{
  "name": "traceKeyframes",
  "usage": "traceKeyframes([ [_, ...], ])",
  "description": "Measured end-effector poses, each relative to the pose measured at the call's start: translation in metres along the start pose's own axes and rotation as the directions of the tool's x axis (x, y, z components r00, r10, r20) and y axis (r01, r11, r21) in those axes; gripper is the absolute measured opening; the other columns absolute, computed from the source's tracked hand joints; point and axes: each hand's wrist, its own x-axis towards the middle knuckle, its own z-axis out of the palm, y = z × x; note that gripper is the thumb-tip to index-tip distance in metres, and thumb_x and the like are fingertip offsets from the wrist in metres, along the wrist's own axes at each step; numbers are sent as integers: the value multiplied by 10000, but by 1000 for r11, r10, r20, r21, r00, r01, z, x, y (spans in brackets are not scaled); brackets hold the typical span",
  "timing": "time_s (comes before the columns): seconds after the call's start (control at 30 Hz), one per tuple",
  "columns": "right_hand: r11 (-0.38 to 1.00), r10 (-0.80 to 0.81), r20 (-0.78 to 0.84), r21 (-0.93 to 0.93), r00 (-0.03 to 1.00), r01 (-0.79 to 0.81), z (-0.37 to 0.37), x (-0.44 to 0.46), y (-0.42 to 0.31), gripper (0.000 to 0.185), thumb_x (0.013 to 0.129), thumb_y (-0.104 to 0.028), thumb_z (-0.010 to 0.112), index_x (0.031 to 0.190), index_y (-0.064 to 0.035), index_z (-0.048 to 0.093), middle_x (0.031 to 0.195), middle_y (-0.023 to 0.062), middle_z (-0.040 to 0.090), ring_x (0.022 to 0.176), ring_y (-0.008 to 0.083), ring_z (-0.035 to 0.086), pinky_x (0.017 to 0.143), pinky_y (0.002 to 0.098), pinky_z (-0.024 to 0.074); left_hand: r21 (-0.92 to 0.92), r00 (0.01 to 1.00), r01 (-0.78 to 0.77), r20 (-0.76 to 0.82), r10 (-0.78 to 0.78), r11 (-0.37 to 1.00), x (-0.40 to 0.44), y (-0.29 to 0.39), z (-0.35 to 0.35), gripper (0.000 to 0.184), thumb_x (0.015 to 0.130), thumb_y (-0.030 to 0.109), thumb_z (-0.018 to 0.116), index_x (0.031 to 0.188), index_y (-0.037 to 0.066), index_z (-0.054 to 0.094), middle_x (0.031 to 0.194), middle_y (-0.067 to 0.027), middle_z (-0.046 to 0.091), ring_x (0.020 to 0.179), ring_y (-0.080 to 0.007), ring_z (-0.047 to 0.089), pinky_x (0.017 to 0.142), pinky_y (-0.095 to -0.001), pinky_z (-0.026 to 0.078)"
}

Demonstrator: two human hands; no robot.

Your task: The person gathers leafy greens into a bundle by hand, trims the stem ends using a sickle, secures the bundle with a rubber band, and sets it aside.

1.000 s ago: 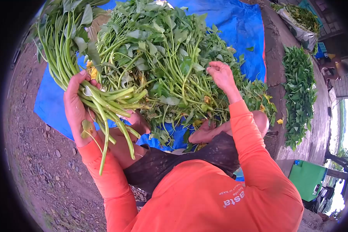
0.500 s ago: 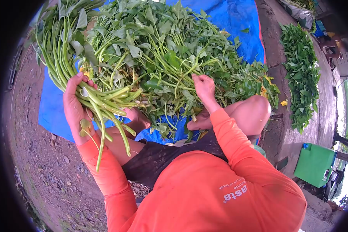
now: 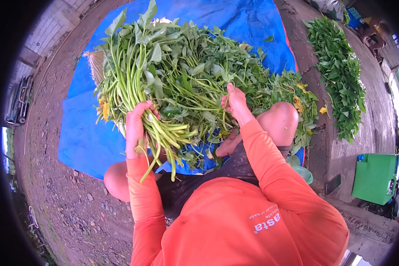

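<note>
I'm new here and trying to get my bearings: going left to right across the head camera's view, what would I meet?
Straw-coloured bristles → left hand gripping a bunch of leafy stems → right hand at the heap of greens → bent right knee → long row of dark leaves → green box.

Orange shirt w/ partly hidden "asta®", smaller txt incl. "of BASF"

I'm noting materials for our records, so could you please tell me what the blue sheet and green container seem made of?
The blue sheet looks like plastic tarpaulin, slightly shiny, given its creases and sheen. The green container is probably rigid plastic, smooth, judging by its even colour and flat face.
</note>
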Motion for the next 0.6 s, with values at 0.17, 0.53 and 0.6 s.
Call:
traceKeyframes([
  [0.17,957,242,-37,170,969,-233,-28,60,34,239,1116,-292,571,1286,-126,601,982,104,690,797,232,680,723,452,630,-74,996,88,14,-87,993,0,-65,22,238,919,229,776,933,2,706,774,-117,707,651,-218,713,617,-344,594],
  [0.53,975,77,135,198,988,-104,-14,68,19,225,1008,-299,794,1049,-91,717,861,40,738,592,103,557,498,300,423,-6,997,70,19,-70,998,-12,-103,32,249,931,226,778,970,-15,736,762,-110,728,630,-213,718,596,-323,577],
  [0.6,981,55,124,180,991,-77,-16,65,13,150,1020,-217,771,1004,-71,741,852,22,735,588,84,531,492,278,400,1,998,59,23,-59,998,-7,-109,28,257,938,245,781,945,-6,727,762,-115,732,632,-215,723,599,-327,578],
])
